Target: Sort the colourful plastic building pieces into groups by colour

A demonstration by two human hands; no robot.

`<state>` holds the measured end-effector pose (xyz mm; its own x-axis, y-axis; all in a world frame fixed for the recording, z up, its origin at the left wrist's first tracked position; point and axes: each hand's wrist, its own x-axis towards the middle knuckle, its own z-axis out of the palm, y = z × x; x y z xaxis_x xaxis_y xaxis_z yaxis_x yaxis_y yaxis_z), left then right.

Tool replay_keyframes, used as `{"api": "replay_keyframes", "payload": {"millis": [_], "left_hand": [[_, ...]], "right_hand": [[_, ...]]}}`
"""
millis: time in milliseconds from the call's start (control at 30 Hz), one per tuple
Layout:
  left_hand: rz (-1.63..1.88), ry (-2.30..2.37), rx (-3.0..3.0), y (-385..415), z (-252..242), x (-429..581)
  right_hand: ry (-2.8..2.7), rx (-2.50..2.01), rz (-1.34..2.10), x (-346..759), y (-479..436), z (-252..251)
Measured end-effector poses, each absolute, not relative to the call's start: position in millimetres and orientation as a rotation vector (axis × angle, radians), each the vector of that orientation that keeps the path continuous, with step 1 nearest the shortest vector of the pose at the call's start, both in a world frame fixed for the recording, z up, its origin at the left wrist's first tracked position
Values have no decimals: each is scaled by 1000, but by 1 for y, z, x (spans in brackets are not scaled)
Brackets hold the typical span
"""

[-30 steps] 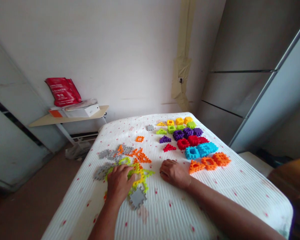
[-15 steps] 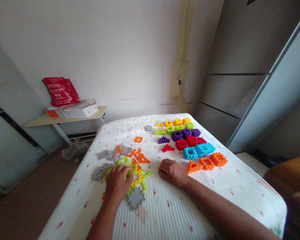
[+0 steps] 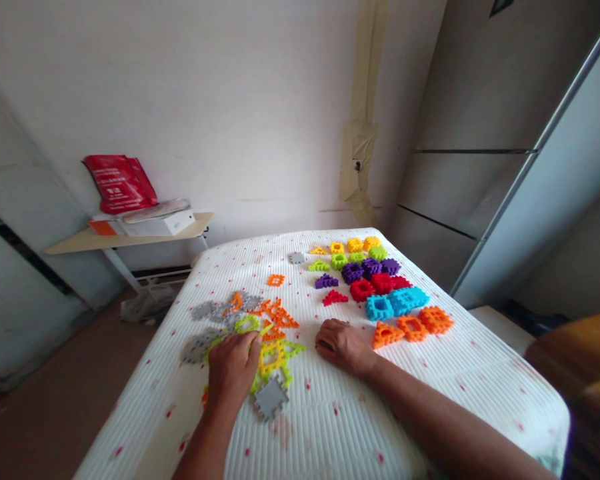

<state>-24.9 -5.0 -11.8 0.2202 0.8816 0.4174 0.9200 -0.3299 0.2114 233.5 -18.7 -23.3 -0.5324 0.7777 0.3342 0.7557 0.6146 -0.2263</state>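
Note:
My left hand (image 3: 233, 367) is over the pile of loose pieces, thumb and fingers pinched on a yellow-green interlocking plastic piece (image 3: 266, 329) whose edge sticks out past the fingertips; its full shape is hidden. Beside and under the hand lie a yellow frame tile (image 3: 271, 358), a grey square tile (image 3: 271, 398) and grey tiles (image 3: 200, 345). Orange triangular pieces (image 3: 280, 315) lie just beyond. My right hand (image 3: 343, 347) rests on the bed cover with its fingers curled in. Whatever may be inside it is hidden.
Rows sorted by colour stand on the right: yellow (image 3: 355, 245), purple (image 3: 371, 268), red (image 3: 381, 284), blue (image 3: 405, 300) and orange (image 3: 413, 327) pieces. A lone orange frame (image 3: 275, 281) and grey tile (image 3: 297, 258) lie farther back. A side table (image 3: 75, 241) bears boxes and a red bag (image 3: 120, 183).
My left hand has pinched a yellow-green piece and tilted it up slightly from the pile, uncovering more of the yellow tile. My right hand stays in place.

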Motion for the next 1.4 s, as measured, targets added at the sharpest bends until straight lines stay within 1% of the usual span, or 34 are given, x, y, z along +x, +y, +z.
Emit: {"api": "replay_keyframes", "payload": {"millis": [200, 300, 400, 567, 933, 1167, 1400], "left_hand": [[-1308, -1669, -2340, -12, -9, -16], [-1464, -1736, -2518, -17, -10, -3], [-1457, -1804, -2740, -21, -12, 10], [-1426, -1810, -2942, -26, -13, 20], [-1503, -1889, -2946, -28, -10, 23], [-1450, -1921, -2942, -30, -4, 27], [-1420, -1869, -2962, -27, -12, 25]], "right_hand": [[-2377, -1285, 169, 235, -23, -23], [-2296, -1198, 145, 234, -26, -24], [-2283, -1099, 52, 229, -28, -25], [-2363, -1119, -34, 222, -32, -24], [-2338, -1090, -119, 218, -36, -19], [-2324, -1118, -183, 212, -36, -17], [-2357, -1146, -226, 206, -38, -14]]}}
